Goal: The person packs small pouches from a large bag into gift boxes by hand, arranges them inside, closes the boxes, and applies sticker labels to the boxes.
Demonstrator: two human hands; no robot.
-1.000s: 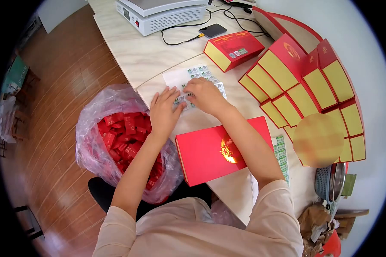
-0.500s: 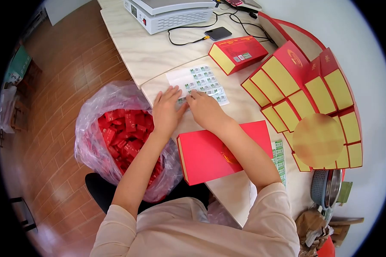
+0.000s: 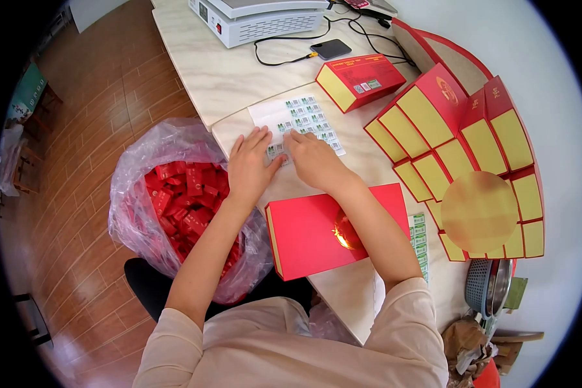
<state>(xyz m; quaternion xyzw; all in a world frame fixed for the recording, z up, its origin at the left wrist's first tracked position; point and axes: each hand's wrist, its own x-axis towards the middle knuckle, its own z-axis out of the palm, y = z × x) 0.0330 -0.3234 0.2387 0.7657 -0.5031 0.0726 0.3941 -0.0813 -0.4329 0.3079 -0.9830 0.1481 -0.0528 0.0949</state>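
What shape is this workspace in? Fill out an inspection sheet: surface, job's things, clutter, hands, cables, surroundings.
Surface: pale marbled table; a red box lies at its near edge.
Job's things: sticker sheet lies flat, its upper-left part without stickers.
Clutter: smartphone and white device with a red switch toward the far end; stacked red-and-yellow boxes at the right.
Hands: left hand over the sheet's left edge, fingers extended; right hand at the stickers, grip unclear.
Cables: black cable loops before the white device, its yellow connector by the smartphone.
Surroundings: plastic bag holding red packets left of the table; brown floor beneath.
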